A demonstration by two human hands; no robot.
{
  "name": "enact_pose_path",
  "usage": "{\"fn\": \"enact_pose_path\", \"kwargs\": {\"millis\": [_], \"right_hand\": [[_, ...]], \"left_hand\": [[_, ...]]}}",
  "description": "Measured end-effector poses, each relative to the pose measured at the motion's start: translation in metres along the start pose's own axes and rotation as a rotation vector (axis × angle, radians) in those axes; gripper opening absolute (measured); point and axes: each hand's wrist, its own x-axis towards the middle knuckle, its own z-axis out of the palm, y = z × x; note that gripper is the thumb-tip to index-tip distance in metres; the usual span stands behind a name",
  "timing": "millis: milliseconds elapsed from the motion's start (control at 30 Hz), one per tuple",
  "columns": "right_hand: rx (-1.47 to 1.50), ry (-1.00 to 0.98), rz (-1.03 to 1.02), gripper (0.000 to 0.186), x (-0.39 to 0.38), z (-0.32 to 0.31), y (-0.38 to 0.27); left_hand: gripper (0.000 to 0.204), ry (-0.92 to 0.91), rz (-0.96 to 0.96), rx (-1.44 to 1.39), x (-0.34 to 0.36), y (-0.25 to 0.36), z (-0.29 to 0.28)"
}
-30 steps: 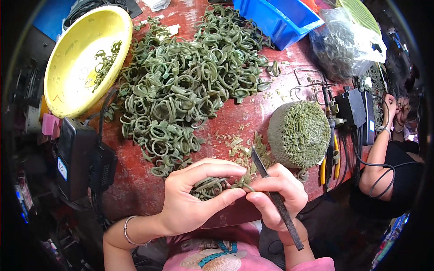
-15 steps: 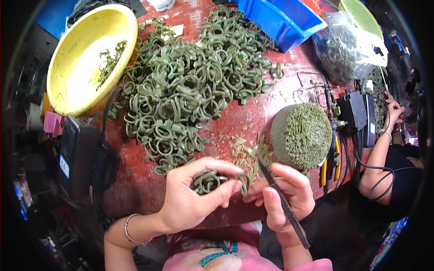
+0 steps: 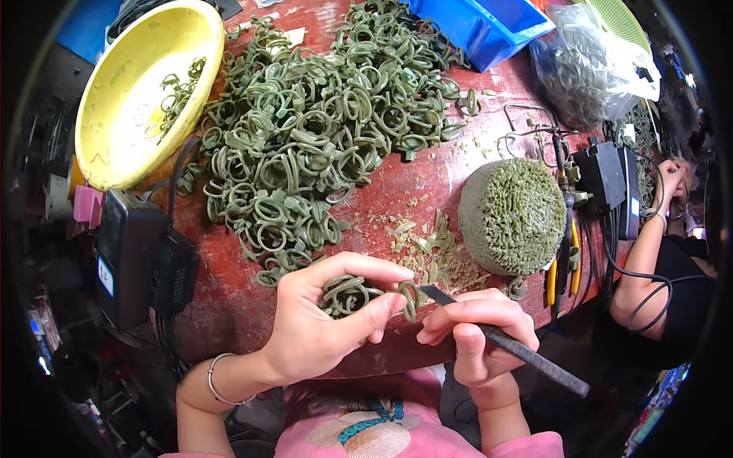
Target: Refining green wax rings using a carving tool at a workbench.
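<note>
My left hand (image 3: 309, 328) is closed, pinching one dark green ring (image 3: 409, 302) between thumb and index finger. Several more green rings (image 3: 347, 296) are cupped in its palm. In my right hand (image 3: 496, 324), a dark flat-bladed scraping tool (image 3: 534, 360) is gripped. Its angled tip points left and lies right beside the pinched ring; whether they touch I cannot tell. Beyond both hands spreads a large heap of similar green rings (image 3: 305, 137). Pale green shavings (image 3: 427, 248) lie on the red table (image 3: 382, 204), near a round block with a rough green top (image 3: 523, 217).
At the far left, a yellow basin (image 3: 114, 114) holds a few rings. A black device (image 3: 126, 244) with cables stands below it. To the right are yellow-handled pliers (image 3: 575, 263), a plastic bag (image 3: 584, 72) and a blue bin (image 3: 481, 30). Another person's arm (image 3: 645, 252) works at far right.
The tool has swung from a steep slant to a flatter one, its tip coming down to the ring. My right fingers have curled further around it. The ring stays in my left hand.
</note>
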Motion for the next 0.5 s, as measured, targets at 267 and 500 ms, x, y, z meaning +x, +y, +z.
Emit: {"fn": "enact_pose_path", "kwargs": {"millis": [267, 500], "right_hand": [[0.006, -0.035, 0.019, 0.014, 0.0, -0.007, -0.005], [-0.021, 0.035, -0.092, 0.025, 0.002, 0.005, 0.004]], "left_hand": [[0.017, -0.028, 0.004, 0.002, 0.001, 0.002, 0.004], [0.018, -0.03, 0.041, 0.111, 0.0, 0.0, 0.003]]}}
